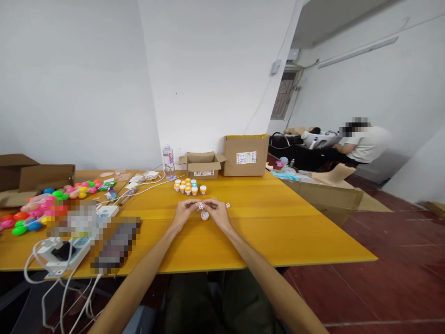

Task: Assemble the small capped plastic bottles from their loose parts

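Note:
Between the fingertips of my left hand (185,213) and my right hand (218,213) is a small white round piece with a dark star-like pattern (201,206). Both hands pinch it just above the table. Right below it, a small jar with a whitish top (205,215) stands on the wood. A little white piece with reddish marks (227,205) lies by my right hand. Farther back, several small jars with orange and white lids (188,189) stand grouped together, one of them with a teal lid (194,185).
Behind the jars are a water bottle (168,162), an open small carton (202,162) and a larger carton (245,156). To the left lie a power strip (81,241) with cables, a blurred dark device (116,245) and colourful plastic pieces (38,208). A person (365,144) sits far right.

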`<state>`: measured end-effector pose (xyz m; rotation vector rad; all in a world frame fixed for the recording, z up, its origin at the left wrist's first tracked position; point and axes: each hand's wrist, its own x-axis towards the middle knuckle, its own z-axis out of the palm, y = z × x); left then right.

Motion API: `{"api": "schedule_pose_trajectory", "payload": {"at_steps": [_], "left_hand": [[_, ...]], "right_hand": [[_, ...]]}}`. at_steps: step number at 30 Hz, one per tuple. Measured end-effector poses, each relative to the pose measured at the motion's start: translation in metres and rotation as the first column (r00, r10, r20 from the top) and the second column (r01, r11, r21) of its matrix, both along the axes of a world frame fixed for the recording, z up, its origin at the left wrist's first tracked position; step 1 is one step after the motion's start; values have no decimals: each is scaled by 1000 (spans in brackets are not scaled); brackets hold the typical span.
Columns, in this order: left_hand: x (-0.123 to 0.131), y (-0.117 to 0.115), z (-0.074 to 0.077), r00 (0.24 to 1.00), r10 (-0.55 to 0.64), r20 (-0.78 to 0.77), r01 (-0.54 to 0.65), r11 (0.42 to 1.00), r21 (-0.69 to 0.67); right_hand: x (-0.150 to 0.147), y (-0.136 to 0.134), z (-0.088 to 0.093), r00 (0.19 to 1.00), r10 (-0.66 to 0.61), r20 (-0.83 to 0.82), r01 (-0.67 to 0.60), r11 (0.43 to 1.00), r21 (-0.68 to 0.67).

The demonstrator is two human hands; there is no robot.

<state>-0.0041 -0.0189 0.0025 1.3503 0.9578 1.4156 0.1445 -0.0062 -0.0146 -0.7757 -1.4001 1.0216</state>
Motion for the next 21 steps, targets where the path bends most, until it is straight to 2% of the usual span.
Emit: {"api": "schedule_pose_trajectory", "payload": {"at_steps": [13, 21], "left_hand": [[0, -1, 2, 1000, 7, 1, -7, 999, 39], [0, -2, 2, 1000, 16, -25, -14, 997, 80]], "right_hand": [[2, 1, -5, 997, 53, -54, -55, 997, -52], [1, -4, -1, 994, 88, -66, -93, 993, -75]]}}
